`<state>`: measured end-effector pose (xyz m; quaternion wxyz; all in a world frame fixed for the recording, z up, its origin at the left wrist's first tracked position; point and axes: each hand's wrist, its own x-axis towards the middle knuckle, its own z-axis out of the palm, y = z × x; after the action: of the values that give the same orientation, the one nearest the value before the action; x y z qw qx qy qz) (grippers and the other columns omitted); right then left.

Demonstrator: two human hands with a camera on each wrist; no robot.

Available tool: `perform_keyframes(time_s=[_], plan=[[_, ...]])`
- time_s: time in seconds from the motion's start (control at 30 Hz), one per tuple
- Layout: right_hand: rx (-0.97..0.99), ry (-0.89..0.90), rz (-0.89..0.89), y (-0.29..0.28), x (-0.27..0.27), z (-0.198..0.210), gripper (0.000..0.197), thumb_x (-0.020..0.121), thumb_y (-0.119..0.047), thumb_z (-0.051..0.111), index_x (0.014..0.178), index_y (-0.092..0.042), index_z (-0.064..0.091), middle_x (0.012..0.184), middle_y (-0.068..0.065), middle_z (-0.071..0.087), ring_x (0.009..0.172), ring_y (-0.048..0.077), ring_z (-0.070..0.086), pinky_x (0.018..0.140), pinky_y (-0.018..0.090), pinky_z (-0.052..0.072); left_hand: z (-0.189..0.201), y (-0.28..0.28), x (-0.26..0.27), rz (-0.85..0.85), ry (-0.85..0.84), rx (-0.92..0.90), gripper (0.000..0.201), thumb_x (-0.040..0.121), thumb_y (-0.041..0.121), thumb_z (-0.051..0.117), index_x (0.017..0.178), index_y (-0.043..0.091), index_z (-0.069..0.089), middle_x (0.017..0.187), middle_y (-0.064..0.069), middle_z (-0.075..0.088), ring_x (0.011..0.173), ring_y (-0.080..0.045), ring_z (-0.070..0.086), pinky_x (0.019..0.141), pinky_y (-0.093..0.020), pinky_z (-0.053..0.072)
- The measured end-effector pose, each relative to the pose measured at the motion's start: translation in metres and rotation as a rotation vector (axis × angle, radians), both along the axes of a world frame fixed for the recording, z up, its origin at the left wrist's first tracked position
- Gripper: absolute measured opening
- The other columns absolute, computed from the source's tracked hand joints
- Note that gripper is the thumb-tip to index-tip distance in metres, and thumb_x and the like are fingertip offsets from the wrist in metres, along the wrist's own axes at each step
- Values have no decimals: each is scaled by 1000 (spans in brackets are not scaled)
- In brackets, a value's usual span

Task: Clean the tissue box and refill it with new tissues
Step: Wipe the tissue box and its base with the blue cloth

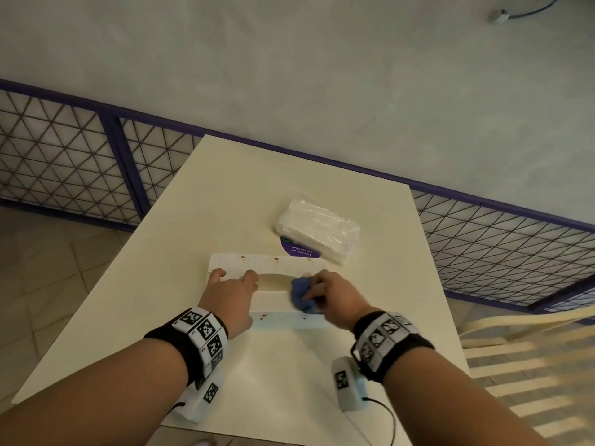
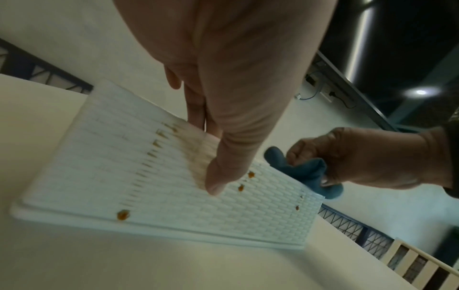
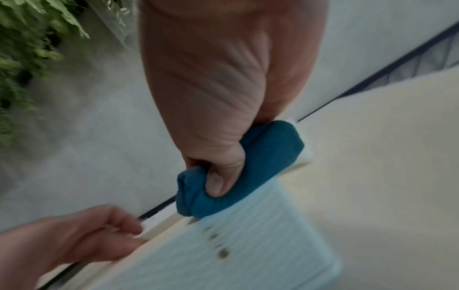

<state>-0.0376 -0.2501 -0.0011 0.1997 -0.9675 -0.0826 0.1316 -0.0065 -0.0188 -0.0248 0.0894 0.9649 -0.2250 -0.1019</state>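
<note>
A white woven-pattern tissue box (image 1: 273,300) lies on the cream table (image 1: 289,381), with small brown spots (image 2: 122,214) on its near side wall. My left hand (image 1: 236,292) grips the box's left part, fingers curled over the top and thumb (image 2: 218,176) pressed on the near wall. My right hand (image 1: 317,294) grips a bunched blue cloth (image 1: 301,297) and presses it on the top right of the box, beside the oval opening. In the right wrist view the thumb (image 3: 221,176) pins the cloth (image 3: 263,162) to the box edge (image 3: 261,245). A clear-wrapped tissue pack (image 1: 318,233) lies behind the box.
A round purple sticker (image 1: 299,249) shows on the table under the tissue pack. A purple mesh fence (image 1: 96,175) runs behind the table. A cream slatted chair (image 1: 515,349) stands at the right. Green plants (image 3: 29,49) grow beyond the floor.
</note>
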Motion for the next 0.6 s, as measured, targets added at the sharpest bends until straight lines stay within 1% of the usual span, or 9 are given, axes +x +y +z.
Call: perform_keyframes(time_s=[0.07,0.1,0.17,0.23,0.3,0.37,0.47,0.53,0.6], plan=[[-30,-27,-23,-9,0,0,20,80,-8,68,99,-11,75,113,13,58,106,31,56,86,19,37,1,0,-1,-5,2,-13,60,69,19,64,123,24,38,117,14,64,97,-10,63,108,-31,7],[-26,-42,-13,-4,1,-1,21,82,-10,67,101,-12,74,115,12,58,107,31,54,87,19,37,2,0,-1,-2,-5,-11,59,68,19,63,121,25,39,113,13,65,94,-11,64,108,-31,6],[5,-60,46,21,4,-7,24,86,-14,64,108,-15,72,120,12,56,110,31,51,94,25,39,3,-1,-2,-2,-27,23,58,69,20,62,123,26,40,104,8,67,94,-13,64,109,-31,7],[31,-97,136,50,5,-14,25,87,-17,63,112,-18,71,123,13,57,110,33,50,97,32,41,4,-3,-3,-20,-54,67,60,73,22,61,128,28,38,102,7,67,97,-14,63,112,-33,8],[77,-122,182,53,6,-19,25,86,-13,65,109,-17,72,123,14,60,108,35,53,96,29,41,6,-4,-3,-43,-65,95,59,75,24,59,129,30,39,103,7,66,99,-13,63,113,-34,5],[56,-113,176,30,3,-17,27,81,-3,67,105,-12,73,120,15,62,108,35,56,95,29,40,7,-5,-1,-85,-62,137,57,75,24,59,129,32,42,109,7,65,101,-13,62,114,-35,3],[23,-85,96,-12,-1,-10,24,75,1,72,96,-9,76,107,16,67,103,35,61,93,41,50,8,-7,2,-115,-65,187,54,78,20,57,129,32,47,121,7,60,107,-14,60,116,-37,3],[-14,-73,71,-21,8,-3,21,79,-5,71,100,-8,75,114,15,65,110,33,59,97,33,45,8,-8,3,-119,-46,185,54,78,18,57,129,32,48,122,8,58,108,-13,59,117,-38,1],[-39,-69,4,-15,23,0,25,89,-12,62,113,-9,70,131,10,56,121,29,51,99,21,34,8,-8,5,-127,-39,191,54,78,17,58,129,33,49,120,9,58,107,-12,59,117,-39,-2]])
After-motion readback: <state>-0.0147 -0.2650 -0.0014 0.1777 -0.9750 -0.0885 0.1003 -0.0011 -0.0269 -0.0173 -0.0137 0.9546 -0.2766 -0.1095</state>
